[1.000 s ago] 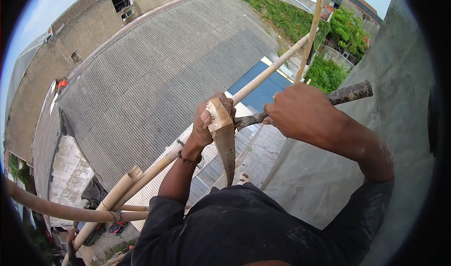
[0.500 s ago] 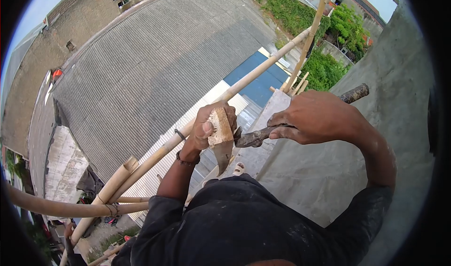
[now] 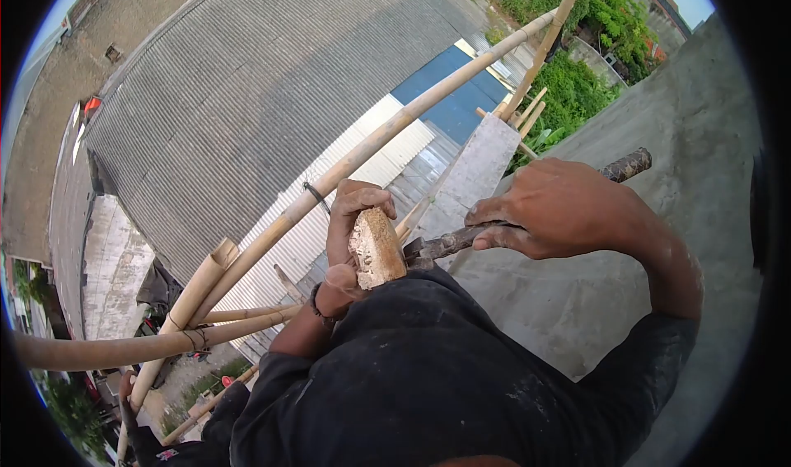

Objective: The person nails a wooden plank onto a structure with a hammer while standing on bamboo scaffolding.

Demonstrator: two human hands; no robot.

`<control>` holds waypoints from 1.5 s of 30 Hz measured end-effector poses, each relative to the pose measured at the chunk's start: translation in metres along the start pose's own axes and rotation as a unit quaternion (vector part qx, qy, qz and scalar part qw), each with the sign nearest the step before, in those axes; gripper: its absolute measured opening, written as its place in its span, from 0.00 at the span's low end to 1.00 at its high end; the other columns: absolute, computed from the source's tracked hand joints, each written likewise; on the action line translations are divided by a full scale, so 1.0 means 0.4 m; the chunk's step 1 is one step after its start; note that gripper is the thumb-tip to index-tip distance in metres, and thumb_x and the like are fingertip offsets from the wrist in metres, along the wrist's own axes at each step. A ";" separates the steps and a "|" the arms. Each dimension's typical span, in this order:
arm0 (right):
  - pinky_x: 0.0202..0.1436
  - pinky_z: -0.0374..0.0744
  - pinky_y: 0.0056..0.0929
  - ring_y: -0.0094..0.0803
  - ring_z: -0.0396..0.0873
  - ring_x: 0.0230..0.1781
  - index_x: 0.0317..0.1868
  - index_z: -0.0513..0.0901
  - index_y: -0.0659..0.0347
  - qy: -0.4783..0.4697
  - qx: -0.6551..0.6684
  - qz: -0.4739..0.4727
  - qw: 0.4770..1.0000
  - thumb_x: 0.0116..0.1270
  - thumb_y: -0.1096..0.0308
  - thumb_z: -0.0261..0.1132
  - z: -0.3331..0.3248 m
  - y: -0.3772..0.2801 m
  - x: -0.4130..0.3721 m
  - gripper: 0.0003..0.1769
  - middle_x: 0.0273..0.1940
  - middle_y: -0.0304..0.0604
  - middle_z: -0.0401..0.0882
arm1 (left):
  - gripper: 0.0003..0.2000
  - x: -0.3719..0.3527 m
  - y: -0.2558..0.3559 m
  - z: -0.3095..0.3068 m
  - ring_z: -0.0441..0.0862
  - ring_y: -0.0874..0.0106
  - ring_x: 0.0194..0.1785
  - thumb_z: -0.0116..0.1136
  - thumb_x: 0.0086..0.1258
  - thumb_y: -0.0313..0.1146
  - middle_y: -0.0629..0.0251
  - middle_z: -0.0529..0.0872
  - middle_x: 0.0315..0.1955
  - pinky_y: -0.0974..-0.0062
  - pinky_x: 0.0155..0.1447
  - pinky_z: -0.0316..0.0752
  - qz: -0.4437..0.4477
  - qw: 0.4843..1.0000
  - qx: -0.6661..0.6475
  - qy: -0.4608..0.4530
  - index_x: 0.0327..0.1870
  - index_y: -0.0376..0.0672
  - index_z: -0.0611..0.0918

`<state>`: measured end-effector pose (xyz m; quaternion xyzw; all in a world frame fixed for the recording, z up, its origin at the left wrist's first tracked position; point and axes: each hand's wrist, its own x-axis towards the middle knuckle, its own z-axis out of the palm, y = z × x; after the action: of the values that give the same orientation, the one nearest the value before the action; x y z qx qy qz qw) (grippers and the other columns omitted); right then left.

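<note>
Tan block in left hand — little room between edge and tool.

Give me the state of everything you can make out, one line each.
Wooden block: held, its near end rough
Left hand: gripping the block
Right hand: closed around the tool
Tool: held, its end beside the block; contact unclear
Wristband: worn on the left wrist
Bamboo rail: slanting, tied with a dark binding
Black shirt: worn, smudged
Grey wall: blotchy
</note>
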<state>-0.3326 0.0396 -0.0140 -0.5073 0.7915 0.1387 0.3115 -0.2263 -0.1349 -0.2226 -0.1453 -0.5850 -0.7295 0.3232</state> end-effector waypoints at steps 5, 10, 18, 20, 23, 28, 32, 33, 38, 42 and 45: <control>0.51 0.79 0.45 0.47 0.82 0.44 0.51 0.84 0.55 0.048 0.007 -0.003 0.999 0.72 0.45 0.56 0.038 0.000 0.003 0.24 0.36 0.52 0.84 | 0.56 -0.031 0.028 0.023 0.75 0.68 0.47 0.53 0.47 0.82 0.60 0.71 0.42 0.66 0.53 0.75 -0.044 0.987 0.136 0.071 0.61 0.33 0.66; 0.34 0.77 0.42 0.45 0.81 0.26 0.41 0.81 0.58 0.155 -0.070 0.006 0.985 0.69 0.45 0.60 0.041 0.002 -0.018 0.23 0.20 0.45 0.79 | 0.44 0.038 0.027 0.034 0.79 0.67 0.41 0.49 0.65 0.71 0.56 0.74 0.41 0.67 0.45 0.77 0.018 0.993 0.112 0.038 0.54 0.25 0.73; 0.30 0.76 0.40 0.42 0.81 0.22 0.39 0.82 0.57 0.120 -0.238 0.134 0.955 0.68 0.39 0.58 -0.062 -0.056 -0.084 0.27 0.16 0.44 0.75 | 0.37 0.136 0.029 0.058 0.77 0.69 0.41 0.50 0.69 0.65 0.59 0.71 0.39 0.70 0.44 0.75 0.006 0.995 0.100 0.018 0.49 0.28 0.75; 0.31 0.76 0.42 0.43 0.81 0.24 0.39 0.82 0.57 0.188 -0.157 0.107 0.964 0.68 0.39 0.58 0.000 -0.004 -0.056 0.27 0.17 0.44 0.75 | 0.36 0.152 0.050 0.050 0.75 0.69 0.40 0.50 0.69 0.64 0.60 0.71 0.38 0.70 0.44 0.73 0.013 0.993 0.115 0.031 0.48 0.28 0.75; 0.33 0.75 0.46 0.47 0.80 0.27 0.39 0.82 0.54 0.196 -0.056 0.104 0.974 0.67 0.38 0.58 0.074 0.032 0.017 0.26 0.19 0.46 0.76 | 0.33 0.143 -0.013 0.018 0.71 0.65 0.38 0.50 0.69 0.62 0.58 0.70 0.35 0.67 0.45 0.68 0.014 0.983 0.180 0.015 0.46 0.31 0.75; 0.32 0.75 0.44 0.47 0.80 0.28 0.38 0.83 0.55 0.158 -0.086 0.098 0.979 0.67 0.38 0.59 -0.021 0.014 -0.027 0.26 0.20 0.46 0.76 | 0.36 0.170 0.004 0.016 0.71 0.67 0.38 0.49 0.68 0.65 0.59 0.70 0.35 0.68 0.43 0.68 0.022 0.985 0.169 0.008 0.46 0.30 0.76; 0.37 0.76 0.43 0.46 0.81 0.32 0.39 0.84 0.53 0.230 -0.103 0.115 0.961 0.64 0.37 0.61 -0.054 -0.008 -0.056 0.26 0.23 0.46 0.78 | 0.35 0.197 0.046 0.014 0.71 0.68 0.38 0.52 0.67 0.65 0.60 0.70 0.35 0.68 0.42 0.68 0.049 0.990 0.130 -0.005 0.45 0.31 0.77; 0.37 0.76 0.43 0.46 0.81 0.32 0.39 0.84 0.53 0.223 -0.094 0.117 0.963 0.64 0.37 0.61 -0.003 -0.007 -0.031 0.26 0.23 0.46 0.78 | 0.35 0.175 0.050 0.008 0.71 0.68 0.38 0.52 0.67 0.65 0.60 0.70 0.35 0.68 0.42 0.68 0.038 0.991 0.127 -0.008 0.45 0.31 0.77; 0.37 0.76 0.44 0.47 0.81 0.33 0.42 0.85 0.50 0.215 0.013 0.104 0.971 0.64 0.36 0.62 0.048 0.070 0.035 0.26 0.26 0.47 0.79 | 0.39 0.198 0.010 0.012 0.73 0.67 0.40 0.57 0.63 0.67 0.58 0.72 0.36 0.68 0.44 0.70 0.067 0.975 0.212 -0.007 0.49 0.28 0.78; 0.37 0.77 0.43 0.45 0.81 0.34 0.39 0.87 0.53 0.137 -0.066 0.143 0.978 0.63 0.36 0.63 -0.083 -0.001 -0.041 0.27 0.27 0.47 0.81 | 0.42 0.205 0.046 0.019 0.73 0.67 0.40 0.57 0.61 0.69 0.58 0.73 0.35 0.68 0.43 0.70 0.054 0.978 0.202 -0.017 0.49 0.27 0.78; 0.39 0.77 0.42 0.44 0.81 0.34 0.40 0.87 0.54 0.186 0.022 0.103 0.977 0.62 0.36 0.64 0.010 0.044 -0.005 0.27 0.27 0.47 0.81 | 0.41 0.216 0.054 0.031 0.73 0.66 0.38 0.57 0.61 0.69 0.59 0.73 0.34 0.67 0.43 0.70 0.075 0.983 0.166 0.000 0.49 0.28 0.78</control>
<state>-0.3464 0.0513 -0.0176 -0.4334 0.8863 0.0557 0.1536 -0.2792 -0.1515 -0.1518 -0.1334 -0.6854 -0.5960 0.3965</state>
